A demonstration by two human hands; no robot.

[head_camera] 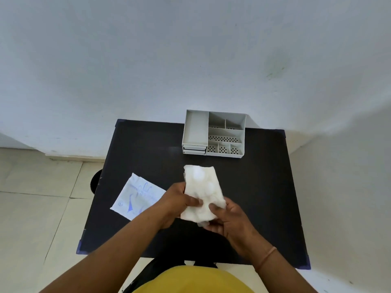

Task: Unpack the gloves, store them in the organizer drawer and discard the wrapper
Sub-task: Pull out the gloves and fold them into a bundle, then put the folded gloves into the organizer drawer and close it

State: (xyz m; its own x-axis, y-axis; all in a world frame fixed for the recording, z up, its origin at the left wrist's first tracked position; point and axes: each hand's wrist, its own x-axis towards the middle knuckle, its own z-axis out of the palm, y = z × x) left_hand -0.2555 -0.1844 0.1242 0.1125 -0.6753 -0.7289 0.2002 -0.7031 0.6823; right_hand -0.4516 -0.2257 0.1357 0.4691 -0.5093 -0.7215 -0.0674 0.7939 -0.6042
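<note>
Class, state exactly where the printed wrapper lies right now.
In the head view, the wrapper lies flat at the black table's left edge, beside the left hand, overhanging the edge slightly.

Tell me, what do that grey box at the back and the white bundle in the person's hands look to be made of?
The organizer looks like matte light-grey plastic: thin rigid walls, perforated compartment floors. The gloves seem thin, soft and whitish, perhaps latex or a paper inner wrap; they crumple limply between the left hand and right hand. Blur leaves that open.
</note>
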